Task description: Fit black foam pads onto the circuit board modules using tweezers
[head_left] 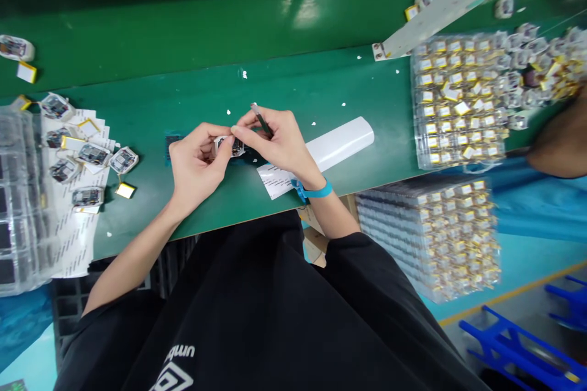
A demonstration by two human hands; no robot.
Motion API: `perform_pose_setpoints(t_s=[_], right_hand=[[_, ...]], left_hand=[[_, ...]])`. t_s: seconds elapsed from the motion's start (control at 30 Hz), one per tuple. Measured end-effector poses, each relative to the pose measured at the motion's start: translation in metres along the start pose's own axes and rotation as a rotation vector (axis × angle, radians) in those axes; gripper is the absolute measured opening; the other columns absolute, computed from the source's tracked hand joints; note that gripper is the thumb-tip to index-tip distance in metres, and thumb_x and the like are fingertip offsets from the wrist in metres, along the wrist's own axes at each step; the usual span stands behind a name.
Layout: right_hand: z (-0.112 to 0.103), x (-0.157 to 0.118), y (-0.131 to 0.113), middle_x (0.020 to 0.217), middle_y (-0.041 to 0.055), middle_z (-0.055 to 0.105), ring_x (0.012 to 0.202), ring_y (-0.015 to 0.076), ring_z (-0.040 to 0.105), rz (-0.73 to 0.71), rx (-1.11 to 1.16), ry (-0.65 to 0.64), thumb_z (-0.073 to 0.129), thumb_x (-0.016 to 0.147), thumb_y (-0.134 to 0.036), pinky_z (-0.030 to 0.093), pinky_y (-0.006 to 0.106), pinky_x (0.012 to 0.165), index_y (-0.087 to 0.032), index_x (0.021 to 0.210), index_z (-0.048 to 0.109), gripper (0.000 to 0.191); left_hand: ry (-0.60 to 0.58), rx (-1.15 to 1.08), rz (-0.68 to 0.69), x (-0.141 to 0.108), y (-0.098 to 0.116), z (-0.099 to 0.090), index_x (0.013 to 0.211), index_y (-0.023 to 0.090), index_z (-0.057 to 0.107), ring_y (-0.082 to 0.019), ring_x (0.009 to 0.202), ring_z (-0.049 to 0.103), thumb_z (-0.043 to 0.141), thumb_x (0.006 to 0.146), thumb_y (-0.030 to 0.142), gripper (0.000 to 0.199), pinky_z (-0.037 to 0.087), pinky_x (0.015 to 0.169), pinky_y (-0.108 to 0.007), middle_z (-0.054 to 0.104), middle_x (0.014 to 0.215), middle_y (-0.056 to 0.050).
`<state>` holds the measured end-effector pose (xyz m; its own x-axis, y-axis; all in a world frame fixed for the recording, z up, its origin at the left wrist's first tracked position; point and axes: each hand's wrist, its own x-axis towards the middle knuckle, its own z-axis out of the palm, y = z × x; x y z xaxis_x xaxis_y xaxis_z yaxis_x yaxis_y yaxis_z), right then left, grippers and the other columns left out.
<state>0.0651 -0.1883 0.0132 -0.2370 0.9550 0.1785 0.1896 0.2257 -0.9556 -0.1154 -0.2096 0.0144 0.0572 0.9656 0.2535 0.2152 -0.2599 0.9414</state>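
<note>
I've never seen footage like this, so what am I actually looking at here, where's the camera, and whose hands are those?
This is one picture from a camera worn on a person's head, looking down past their black sweatshirt. There's no machine; these are the wearer's own bare hands. The left hand and right hand both pinch a small electronic module, and the right also holds a slim dark tool. They're working over a green workbench, near a white paper slip and a white bar. To the left, similar modules lie on white paper sheets. To the right are clear trays of modules, with a tall stack below. The arm at the right edge belongs to someone else.
</note>
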Motion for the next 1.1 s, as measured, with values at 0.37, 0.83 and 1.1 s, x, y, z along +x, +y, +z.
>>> perform_pose_setpoints(t_s=[0.37,0.83,1.1], right_hand=[[-0.003,0.000,0.006,0.089,-0.0001,0.076,0.055,0.0048,0.037,-0.078,-0.010,-0.031,0.069,0.102,-0.058,0.032,0.024,0.051,-0.018,0.098,0.073,0.041],[-0.004,-0.014,0.028,0.129,0.0041,0.083,0.109,0.0139,0.082,-0.417,-0.667,-0.047,0.043,0.107,-0.008,0.063,0.023,0.079,-0.023,0.129,0.077,0.043],[-0.001,-0.007,0.011,0.114,0.0052,0.086,0.092,0.0136,0.081,-0.288,-0.230,0.035,0.058,0.109,-0.028,0.063,0.027,0.080,-0.019,0.117,0.083,0.027]], left_hand=[[0.006,-0.042,-0.085,-0.005,-0.004,0.005,0.092,0.022,0.063,-0.010,0.053,0.059,0.078,0.095,0.039,0.022,0.038,0.048,-0.022,0.069,0.069,0.002],[-0.035,-0.142,-0.089,0.005,-0.007,-0.001,0.089,0.023,0.069,-0.008,0.042,0.045,0.081,0.096,0.047,0.028,0.031,0.039,-0.025,0.059,0.060,0.005],[0.060,-0.095,-0.017,-0.003,-0.009,0.006,0.091,0.022,0.068,-0.007,0.044,0.047,0.078,0.099,0.047,0.028,0.032,0.042,-0.024,0.066,0.067,0.002]])
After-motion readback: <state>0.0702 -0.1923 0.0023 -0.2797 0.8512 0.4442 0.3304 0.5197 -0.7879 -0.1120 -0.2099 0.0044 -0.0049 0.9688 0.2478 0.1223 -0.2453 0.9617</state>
